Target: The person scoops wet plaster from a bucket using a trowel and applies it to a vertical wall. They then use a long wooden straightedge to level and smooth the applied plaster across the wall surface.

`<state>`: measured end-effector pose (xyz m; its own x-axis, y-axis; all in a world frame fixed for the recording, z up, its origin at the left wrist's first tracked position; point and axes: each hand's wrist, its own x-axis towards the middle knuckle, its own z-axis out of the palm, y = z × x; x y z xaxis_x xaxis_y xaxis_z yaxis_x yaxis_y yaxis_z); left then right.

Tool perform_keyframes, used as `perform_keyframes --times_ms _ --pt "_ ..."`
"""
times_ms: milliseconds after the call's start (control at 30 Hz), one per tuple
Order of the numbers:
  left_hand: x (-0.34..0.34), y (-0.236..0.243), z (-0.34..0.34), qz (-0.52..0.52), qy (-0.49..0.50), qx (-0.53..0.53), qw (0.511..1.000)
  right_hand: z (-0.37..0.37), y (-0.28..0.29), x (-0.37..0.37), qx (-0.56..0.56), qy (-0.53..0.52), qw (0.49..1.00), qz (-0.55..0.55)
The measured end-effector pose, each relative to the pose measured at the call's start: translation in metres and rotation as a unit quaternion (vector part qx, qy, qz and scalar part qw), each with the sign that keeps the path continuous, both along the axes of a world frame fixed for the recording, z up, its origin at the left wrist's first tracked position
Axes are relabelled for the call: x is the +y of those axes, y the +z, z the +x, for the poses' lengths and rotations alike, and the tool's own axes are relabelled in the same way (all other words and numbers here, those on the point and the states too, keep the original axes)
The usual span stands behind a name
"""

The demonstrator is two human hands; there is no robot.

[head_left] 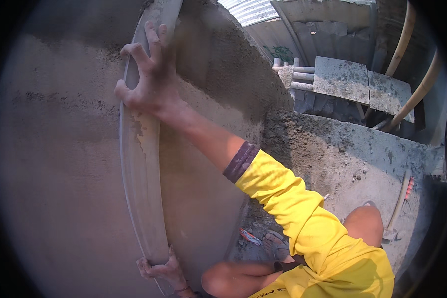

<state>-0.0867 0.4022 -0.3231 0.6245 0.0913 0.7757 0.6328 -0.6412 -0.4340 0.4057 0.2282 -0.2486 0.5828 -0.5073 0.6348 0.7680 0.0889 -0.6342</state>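
A long, pale straightedge (146, 174), smeared with mortar, stands nearly upright against the grey plastered wall (69, 184). The fisheye picture bends its long edges. Near its upper part, my right hand (151, 79) grips it with spread fingers, the thumb hooked at the left edge. Low down, my left hand (164, 270) holds the bottom part, its thumb up along the right edge and its fingers round the left edge. Darker, rougher mortar (228, 64) covers the wall to the upper right of the bar.
On the dusty ledge at right lie a wooden-handled tool (398, 208) and a red-handled tool (409, 188). A small wrapper (251, 237) rests near my foot. Beyond are speckled boards (341, 82), white pipes (303, 77), bamboo poles (417, 94) and metal sheeting (328, 30).
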Motion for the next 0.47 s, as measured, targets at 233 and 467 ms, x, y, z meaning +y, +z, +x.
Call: perform_keyframes --times_ms 233,467 --pt "0.006 -0.022 -0.036 -0.016 -0.073 0.031 0.997 -0.058 -0.044 0.008 0.057 0.083 0.994 -0.047" --pt "0.043 -0.103 -0.118 -0.057 -0.029 -0.041 0.997 -0.134 -0.107 0.019 0.081 0.111 0.985 -0.103"
